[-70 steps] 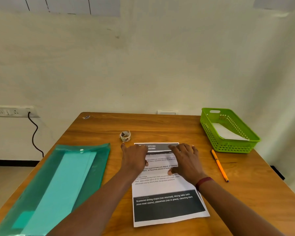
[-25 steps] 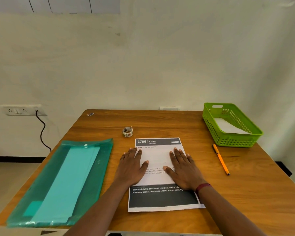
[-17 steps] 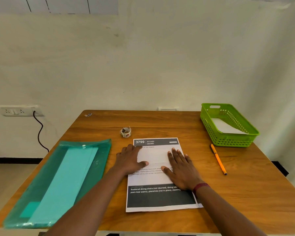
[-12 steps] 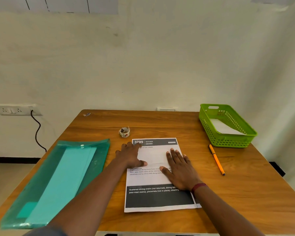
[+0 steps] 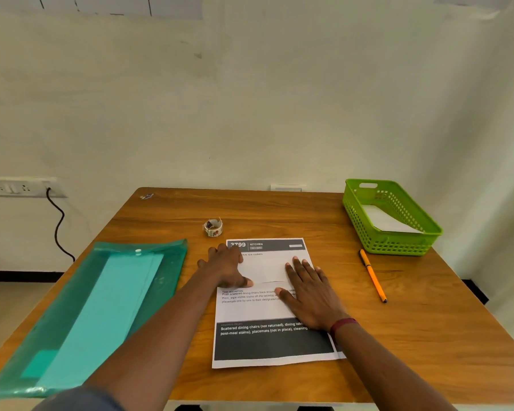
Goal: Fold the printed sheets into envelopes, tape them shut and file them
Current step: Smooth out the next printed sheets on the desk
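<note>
Both hands are down flat on the sheet (image 5: 275, 304), which lies in the middle of the tabletop (image 5: 428, 336), its bottom edge close to the near edge. The left hand (image 5: 224, 268) sits over the sheet's upper left edge, fingers spread loosely and reaching toward the dark header, thumb pressed by a faint crease across the page; it grips nothing. The right hand (image 5: 310, 290) lies wide open, palm down, on the right half of the sheet, fingers pointing to the far edge, thumb tip near that same crease, holding nothing. A red band circles the right wrist. The tape roll (image 5: 213, 227) stands just beyond the sheet's top left corner, apart from the left fingertips. The pen (image 5: 372, 274) lies right of the sheet. The green basket (image 5: 398, 246) occupies the far right corner with white paper inside. The teal folder (image 5: 80, 318) stretches along the left edge.
</note>
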{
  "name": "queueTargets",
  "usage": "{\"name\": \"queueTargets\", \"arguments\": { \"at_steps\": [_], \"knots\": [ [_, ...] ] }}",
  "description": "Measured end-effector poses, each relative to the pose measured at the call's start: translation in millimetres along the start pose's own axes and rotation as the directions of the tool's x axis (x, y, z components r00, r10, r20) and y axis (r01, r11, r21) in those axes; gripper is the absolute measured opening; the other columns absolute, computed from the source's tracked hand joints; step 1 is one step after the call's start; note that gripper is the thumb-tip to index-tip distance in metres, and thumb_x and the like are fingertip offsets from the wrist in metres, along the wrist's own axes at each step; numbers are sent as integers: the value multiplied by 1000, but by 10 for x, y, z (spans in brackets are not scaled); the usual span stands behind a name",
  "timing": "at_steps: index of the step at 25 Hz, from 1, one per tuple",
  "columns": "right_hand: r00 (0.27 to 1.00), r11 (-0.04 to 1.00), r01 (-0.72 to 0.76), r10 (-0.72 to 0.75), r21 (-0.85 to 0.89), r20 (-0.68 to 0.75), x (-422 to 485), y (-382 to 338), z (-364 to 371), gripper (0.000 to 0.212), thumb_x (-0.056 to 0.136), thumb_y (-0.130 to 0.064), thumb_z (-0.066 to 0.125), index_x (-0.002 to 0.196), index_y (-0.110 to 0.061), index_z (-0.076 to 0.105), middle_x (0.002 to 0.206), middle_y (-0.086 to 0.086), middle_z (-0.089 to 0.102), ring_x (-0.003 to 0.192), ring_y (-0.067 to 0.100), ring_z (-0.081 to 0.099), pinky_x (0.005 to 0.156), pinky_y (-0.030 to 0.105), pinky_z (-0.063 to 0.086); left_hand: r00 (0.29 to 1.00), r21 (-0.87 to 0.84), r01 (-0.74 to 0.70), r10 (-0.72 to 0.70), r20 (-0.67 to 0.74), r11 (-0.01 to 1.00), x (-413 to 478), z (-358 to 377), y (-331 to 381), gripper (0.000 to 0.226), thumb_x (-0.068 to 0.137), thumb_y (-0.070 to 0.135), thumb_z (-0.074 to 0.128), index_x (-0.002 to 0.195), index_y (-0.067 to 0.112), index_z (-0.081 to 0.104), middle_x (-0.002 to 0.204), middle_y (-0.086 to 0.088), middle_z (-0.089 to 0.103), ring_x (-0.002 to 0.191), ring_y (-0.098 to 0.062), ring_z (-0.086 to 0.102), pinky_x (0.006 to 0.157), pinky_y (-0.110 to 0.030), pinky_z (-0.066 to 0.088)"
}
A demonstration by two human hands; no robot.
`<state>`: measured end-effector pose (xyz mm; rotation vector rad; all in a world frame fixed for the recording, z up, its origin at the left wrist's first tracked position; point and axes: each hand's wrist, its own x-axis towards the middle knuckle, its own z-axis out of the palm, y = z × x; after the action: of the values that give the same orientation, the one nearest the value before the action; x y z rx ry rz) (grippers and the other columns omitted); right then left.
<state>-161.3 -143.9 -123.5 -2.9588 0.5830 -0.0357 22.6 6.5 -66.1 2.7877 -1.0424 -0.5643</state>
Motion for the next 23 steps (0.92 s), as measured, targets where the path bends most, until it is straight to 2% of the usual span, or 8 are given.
{"name": "queueTargets", "arguments": {
  "at_steps": [8,10,13,17,20,23],
  "knots": [
    [1000,1000,2,-1,15,-26,-7,-12,-1,84,87,-75,4,155,-25,0,163,0,-5,150,17,-6,116,37,-8,999,16,-1,1,50,1000,-14,-45,57,81,75,54,77,141,33,35,153,-6,29,142,-32,22,109,-58,24],
    [999,999,0,2,35,-49,-14,-17,-9,82,89,-74,8,155,-26,1,164,0,-3,150,17,-4,116,36,-6,1000,37,-18,17,25,999,-28,-43,66,85,74,54,77,143,33,33,153,-6,27,142,-32,21,109,-58,24],
    [993,995,-20,31,94,-118,-37,-24,-33,77,93,-70,19,155,-28,3,164,-1,-1,150,17,-2,116,36,0,993,37,-77,80,-91,996,-69,-13,26,88,72,54,79,142,33,30,150,-4,28,139,-29,24,106,-55,27],
    [974,988,-44,75,148,-215,-56,-10,-128,74,95,-62,34,155,-27,8,164,-1,2,150,19,-3,118,41,8,956,10,-176,173,-237,984,-153,31,-42,83,68,54,81,135,32,37,145,2,42,133,-23,35,100,-50,31],
    [960,996,-10,36,94,-279,-33,-7,-266,74,94,-54,48,154,-24,17,164,3,10,150,23,3,118,46,15,901,-68,-268,225,-371,961,-218,45,-74,68,67,48,84,122,32,47,132,5,56,122,-21,45,92,-43,34],
    [951,998,28,-11,51,-309,25,-33,-435,77,88,-46,64,151,-21,28,156,6,31,147,28,19,115,47,21,843,-154,-359,249,-478,921,-282,27,-87,46,71,40,84,106,33,55,114,9,65,107,-18,55,89,-41,42]
  ]
}}
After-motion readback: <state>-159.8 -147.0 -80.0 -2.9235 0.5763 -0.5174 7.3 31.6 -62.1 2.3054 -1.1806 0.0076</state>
